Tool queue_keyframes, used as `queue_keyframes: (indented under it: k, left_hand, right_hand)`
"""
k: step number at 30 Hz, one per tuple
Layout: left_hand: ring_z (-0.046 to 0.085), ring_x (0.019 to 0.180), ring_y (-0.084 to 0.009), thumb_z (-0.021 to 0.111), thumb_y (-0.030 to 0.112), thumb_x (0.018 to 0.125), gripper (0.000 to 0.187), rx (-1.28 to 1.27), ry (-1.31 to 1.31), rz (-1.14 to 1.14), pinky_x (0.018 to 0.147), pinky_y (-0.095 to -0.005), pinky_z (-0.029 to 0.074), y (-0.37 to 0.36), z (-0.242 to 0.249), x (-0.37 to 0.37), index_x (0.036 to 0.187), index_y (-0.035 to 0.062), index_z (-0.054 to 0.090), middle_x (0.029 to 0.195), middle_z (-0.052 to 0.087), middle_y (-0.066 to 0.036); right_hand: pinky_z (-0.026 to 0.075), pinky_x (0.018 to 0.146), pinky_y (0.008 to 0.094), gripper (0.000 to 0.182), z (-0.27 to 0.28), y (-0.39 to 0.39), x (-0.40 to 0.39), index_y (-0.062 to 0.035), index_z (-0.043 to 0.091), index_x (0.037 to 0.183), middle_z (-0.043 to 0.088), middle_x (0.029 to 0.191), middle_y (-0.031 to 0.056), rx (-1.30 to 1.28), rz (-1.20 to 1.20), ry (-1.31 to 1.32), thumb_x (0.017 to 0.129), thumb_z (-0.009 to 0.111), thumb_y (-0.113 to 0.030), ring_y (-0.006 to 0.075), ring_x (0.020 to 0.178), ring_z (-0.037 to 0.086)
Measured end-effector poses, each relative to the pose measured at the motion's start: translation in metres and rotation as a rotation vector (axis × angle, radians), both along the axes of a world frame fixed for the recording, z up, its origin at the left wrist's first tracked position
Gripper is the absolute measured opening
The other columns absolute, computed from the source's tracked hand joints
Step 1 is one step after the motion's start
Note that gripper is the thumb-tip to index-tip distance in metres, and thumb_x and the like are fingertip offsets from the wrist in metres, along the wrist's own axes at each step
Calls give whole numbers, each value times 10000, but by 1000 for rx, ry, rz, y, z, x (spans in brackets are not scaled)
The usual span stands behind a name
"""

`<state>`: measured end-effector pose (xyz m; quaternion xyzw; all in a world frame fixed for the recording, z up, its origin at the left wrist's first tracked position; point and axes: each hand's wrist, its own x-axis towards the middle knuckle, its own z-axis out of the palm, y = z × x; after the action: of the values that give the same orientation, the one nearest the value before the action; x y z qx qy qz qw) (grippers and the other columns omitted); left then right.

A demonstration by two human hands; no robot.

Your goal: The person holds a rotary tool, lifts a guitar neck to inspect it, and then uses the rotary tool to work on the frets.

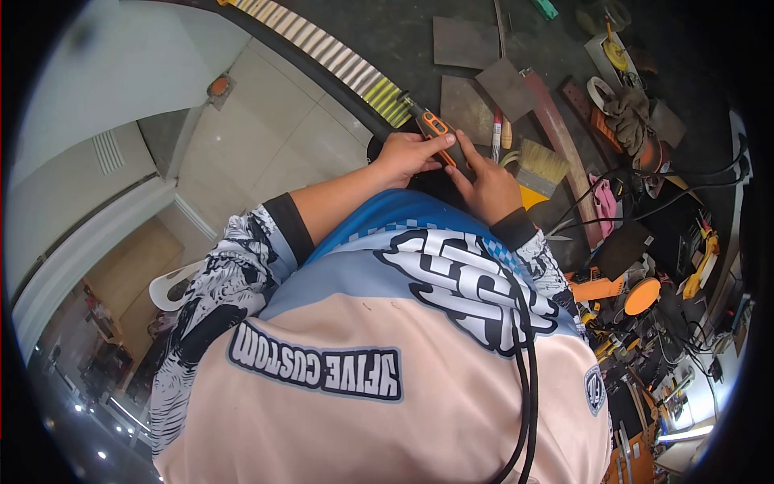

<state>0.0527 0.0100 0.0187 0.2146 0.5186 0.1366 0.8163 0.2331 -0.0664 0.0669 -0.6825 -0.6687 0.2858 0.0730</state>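
A grey-and-orange handheld rotary tool [435,125] lies between my two hands near the bench's front edge, with its narrow tip towards the upper left. My left hand [407,157] is closed around its lower side, the thumb laid over the body beside the orange button panel. On the other side, my right hand [493,184] has its thumb and index finger along the tool's rear end. The tip overlaps the yellow-green end of a long ribbed strip [322,56] of pale bars in this view. My palms and curled fingers are partly hidden.
Flat dark plates [465,42] lie on the bench. Right of my hands are a red-and-white marker [497,129], a paintbrush [542,165] and a long reddish bar [560,133]. Tape [599,93], cloth [633,121], cables and tools crowd the right side. Tiled floor [266,121] shows left.
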Motion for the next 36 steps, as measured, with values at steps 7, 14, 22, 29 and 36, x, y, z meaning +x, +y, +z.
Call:
queue_keyframes:
  k: [7,14,22,29,36]
  left_hand:
    - [689,903,-138,791,358,912,448,-2,13,-7,814,-253,562,1,3,3,1116,-28,689,1014,717,-95]
    - [703,927,-167,813,339,892,431,-6,22,2,793,-279,579,2,-1,5,1115,-15,710,1037,727,-97]
    - [702,934,-164,816,342,888,438,-10,27,0,801,-281,580,1,0,6,1109,-22,711,1040,725,-94]
    - [702,934,-162,819,345,885,443,-10,38,1,804,-278,581,1,-3,6,1114,-18,711,1043,725,-94]
    - [689,920,-150,789,348,914,447,-2,28,-18,826,-261,564,4,4,7,1122,-35,689,1035,717,-106]
  right_hand:
    - [567,624,485,704,1,1,2,-304,395,1561,705,810,146,-12,-14,19,931,667,-462,367,712,713]
    - [572,631,482,709,0,2,5,-307,382,1567,709,818,139,-13,-15,44,935,667,-458,363,716,715]
    - [572,627,477,713,1,2,6,-307,383,1566,707,816,142,-30,-18,43,932,671,-456,367,710,714]
    - [572,630,479,709,0,2,6,-303,391,1563,713,825,146,-34,-21,45,931,673,-458,366,717,716]
    - [570,619,475,707,-1,1,5,-292,406,1557,707,812,136,-15,-33,46,926,684,-448,361,705,713]
